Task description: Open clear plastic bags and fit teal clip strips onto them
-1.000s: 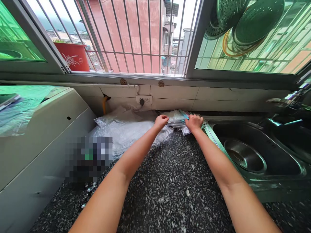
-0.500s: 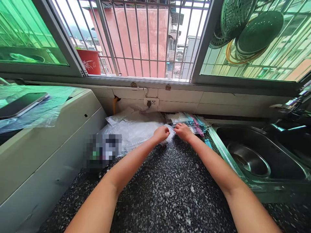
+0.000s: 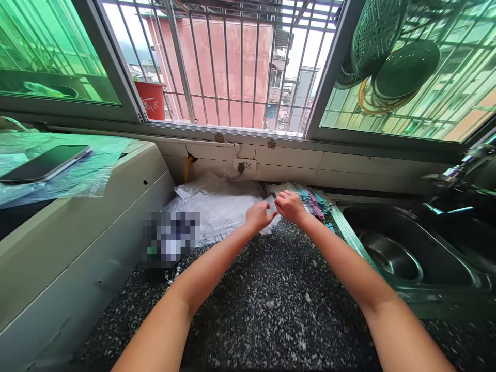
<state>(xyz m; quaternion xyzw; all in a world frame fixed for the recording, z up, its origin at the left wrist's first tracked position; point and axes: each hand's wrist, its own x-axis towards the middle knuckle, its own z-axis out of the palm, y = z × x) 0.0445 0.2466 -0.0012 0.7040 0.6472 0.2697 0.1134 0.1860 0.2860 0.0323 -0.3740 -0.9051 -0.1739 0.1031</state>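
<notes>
Spanning the foreground, speckled dark counter [image 3: 271, 305], steel sink [image 3: 445, 248] at right with a metal bowl [image 3: 389, 256] inside, crumpled clear bags [image 3: 217, 206] heaped by the wall, small clear packet [image 3: 272, 206] pinched between left hand [image 3: 259, 216] and right hand [image 3: 290, 206] (fingers curled closed), held just above the counter's back edge.

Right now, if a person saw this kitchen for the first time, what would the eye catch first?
First come the two bare arms stretching over the dark speckled counter, with the left hand and right hand close together on a small clear plastic bag. Behind the hands lies a pile of clear plastic bags against the wall, and a steel sink sits on the right.
</notes>
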